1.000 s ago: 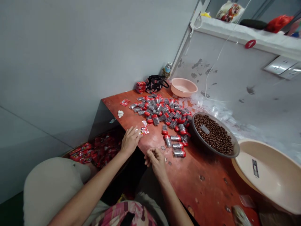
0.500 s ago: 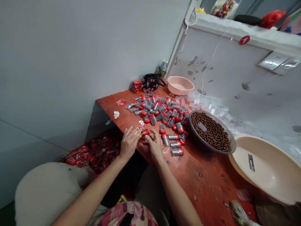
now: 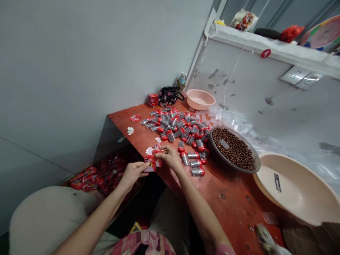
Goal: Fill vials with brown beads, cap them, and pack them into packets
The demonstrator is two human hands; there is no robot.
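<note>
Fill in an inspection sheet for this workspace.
Surface: worn red tabletop with dark spots.
Things at the hands: flat red printed packets.
Things nearby: pile of clear, red-capped plastic containers; round grey bowl of glossy brown balls.
Clutter: crumpled white scrap; black patterned bag.
Hands: left hand pinches packets; right hand touches them, grip unclear.
Cables: thin white cord hanging along the wall.
Surroundings: grey wall; metal socket plates.
Spilled liquid: nothing seen.
</note>
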